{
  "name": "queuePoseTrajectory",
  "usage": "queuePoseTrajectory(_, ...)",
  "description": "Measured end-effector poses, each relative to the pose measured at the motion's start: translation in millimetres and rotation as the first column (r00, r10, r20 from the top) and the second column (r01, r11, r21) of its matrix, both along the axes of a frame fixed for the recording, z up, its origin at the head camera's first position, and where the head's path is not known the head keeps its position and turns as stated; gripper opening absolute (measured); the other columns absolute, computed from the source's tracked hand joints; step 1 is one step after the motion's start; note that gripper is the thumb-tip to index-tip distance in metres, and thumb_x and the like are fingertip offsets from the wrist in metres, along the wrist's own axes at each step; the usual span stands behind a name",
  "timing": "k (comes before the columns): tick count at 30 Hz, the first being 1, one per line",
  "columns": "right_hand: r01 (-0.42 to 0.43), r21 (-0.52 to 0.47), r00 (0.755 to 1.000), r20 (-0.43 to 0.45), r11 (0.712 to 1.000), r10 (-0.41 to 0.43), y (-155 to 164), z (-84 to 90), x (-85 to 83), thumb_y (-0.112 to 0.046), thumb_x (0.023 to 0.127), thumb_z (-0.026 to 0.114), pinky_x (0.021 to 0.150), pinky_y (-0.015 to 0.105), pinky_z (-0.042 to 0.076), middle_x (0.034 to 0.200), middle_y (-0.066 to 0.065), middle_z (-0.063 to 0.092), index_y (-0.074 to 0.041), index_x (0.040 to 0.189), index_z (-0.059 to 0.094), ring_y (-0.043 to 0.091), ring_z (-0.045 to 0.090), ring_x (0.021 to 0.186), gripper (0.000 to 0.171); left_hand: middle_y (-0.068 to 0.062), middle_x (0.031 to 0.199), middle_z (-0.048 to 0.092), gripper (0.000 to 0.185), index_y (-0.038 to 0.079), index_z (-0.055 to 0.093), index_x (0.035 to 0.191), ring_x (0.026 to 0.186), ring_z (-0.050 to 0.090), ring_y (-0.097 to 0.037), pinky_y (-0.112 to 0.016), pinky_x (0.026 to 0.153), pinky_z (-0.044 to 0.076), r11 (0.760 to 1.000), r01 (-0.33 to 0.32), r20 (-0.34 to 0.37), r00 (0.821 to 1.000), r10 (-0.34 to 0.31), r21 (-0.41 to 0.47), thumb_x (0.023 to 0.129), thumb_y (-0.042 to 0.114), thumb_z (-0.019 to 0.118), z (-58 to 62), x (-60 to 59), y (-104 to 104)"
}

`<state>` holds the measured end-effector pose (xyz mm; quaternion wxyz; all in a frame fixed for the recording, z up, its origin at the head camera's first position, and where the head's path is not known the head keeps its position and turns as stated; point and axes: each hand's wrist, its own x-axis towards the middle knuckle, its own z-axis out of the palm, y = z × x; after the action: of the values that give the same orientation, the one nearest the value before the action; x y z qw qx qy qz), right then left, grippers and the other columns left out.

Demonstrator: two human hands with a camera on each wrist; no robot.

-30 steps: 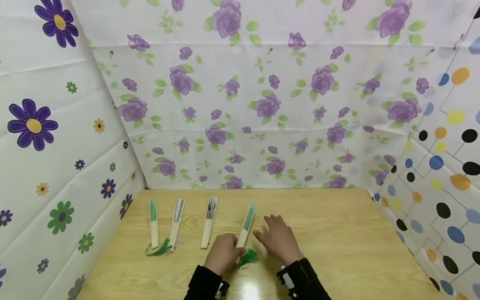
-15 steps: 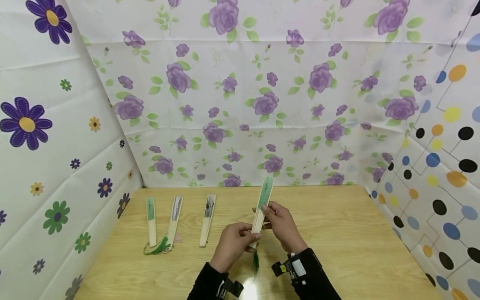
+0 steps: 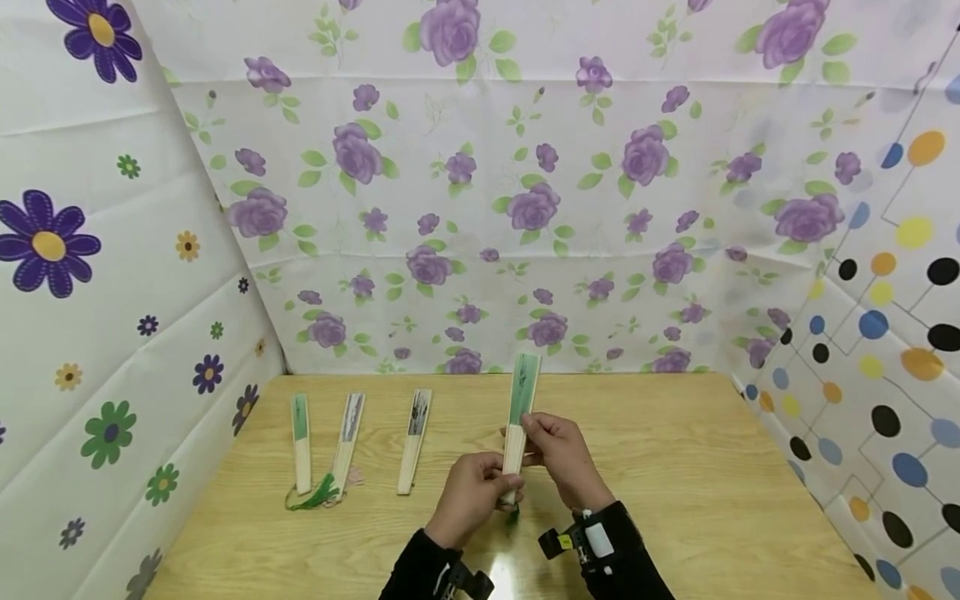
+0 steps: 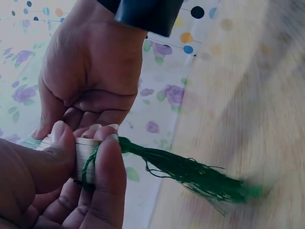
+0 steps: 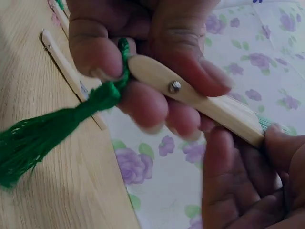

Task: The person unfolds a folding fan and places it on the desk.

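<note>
Both hands hold a closed folding fan [image 3: 519, 417] upright above the worktop [image 3: 675, 467]: left hand [image 3: 472, 492] clamped at its base, right hand [image 3: 564, 457] pinching its middle.

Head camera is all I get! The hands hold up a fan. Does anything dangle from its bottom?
Observer: Yes, a green tassel hangs from the fan, plain in the left wrist view.
Operator: What holds the sticks together?
Observer: A small metal rivet near the rounded end, seen in the right wrist view.
Operator: Which hand is by the tassel?
Observer: The left hand pinches that end; the right hand grips higher up.
</note>
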<state>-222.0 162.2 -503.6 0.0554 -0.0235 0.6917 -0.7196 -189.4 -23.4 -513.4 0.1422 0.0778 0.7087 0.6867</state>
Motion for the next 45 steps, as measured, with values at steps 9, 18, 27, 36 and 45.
queuePoseTrajectory(9, 0.275, -0.137, 0.96, 0.088, 0.952, -0.265, -14, -0.2, 7.2, -0.021, 0.123, 0.055, 0.067, 0.021, 0.068, 0.091, 0.004, 0.077, 0.012, 0.129, 0.075, 0.011, 0.08, 0.082, 0.039, -0.02, 0.098, 0.083, 0.015, -0.007, 0.079, 0.119, 0.089, 0.079, -0.017, -0.044, 0.08, 0.072, 0.997, -0.066, -0.019, 0.998, 0.067, 0.027, 0.11, 0.002, 0.071, 0.4, 1.5, 1)
queuePoseTrajectory(18, 0.26, -0.122, 0.965, 0.045, 0.958, -0.256, -14, -2.0, 7.9, -0.025, 0.12, 0.062, 0.073, 0.023, 0.07, 0.096, 0.004, 0.078, 0.008, 0.119, 0.077, 0.013, 0.081, 0.089, 0.036, -0.023, 0.107, 0.081, 0.019, -0.009, 0.075, 0.124, 0.092, 0.078, -0.015, -0.041, 0.083, 0.071, 0.996, -0.075, 0.021, 0.997, 0.074, 0.055, 0.114, 0.003, 0.065, -1.8, 0.5, 5)
queuePoseTrajectory(27, 0.078, -0.157, 0.996, 0.052, 0.984, -0.07, -3, -9.7, 6.7, -0.014, 0.115, 0.071, 0.082, 0.024, 0.07, 0.108, 0.002, 0.085, 0.008, 0.131, 0.076, 0.012, 0.083, 0.093, 0.028, -0.023, 0.112, 0.075, 0.026, -0.014, 0.071, 0.131, 0.091, 0.075, -0.014, -0.037, 0.084, 0.07, 0.996, -0.054, 0.052, 0.997, 0.051, 0.068, 0.117, 0.004, 0.057, 0.1, 2.8, 4)
queuePoseTrajectory(36, 0.199, -0.254, 0.98, 0.045, 0.946, -0.194, -13, -16.1, 11.1, -0.018, 0.117, 0.067, 0.08, 0.022, 0.069, 0.103, 0.0, 0.081, 0.009, 0.121, 0.08, 0.011, 0.08, 0.093, 0.03, -0.026, 0.122, 0.075, 0.029, -0.014, 0.068, 0.136, 0.098, 0.078, -0.015, -0.037, 0.089, 0.072, 0.988, -0.086, 0.07, 0.995, 0.077, 0.125, 0.12, 0.006, 0.054, 1.9, 2.0, 2)
queuePoseTrajectory(45, 0.193, -0.291, 0.981, 0.039, 0.937, -0.19, -14, -17.0, 10.7, -0.019, 0.114, 0.073, 0.081, 0.022, 0.069, 0.104, -0.001, 0.081, 0.001, 0.118, 0.082, 0.01, 0.079, 0.092, 0.023, -0.021, 0.12, 0.075, 0.028, -0.013, 0.069, 0.134, 0.103, 0.081, -0.02, -0.041, 0.095, 0.072, 0.977, -0.13, 0.084, 0.989, 0.118, 0.167, 0.119, 0.007, 0.054, 2.1, 2.2, 2)
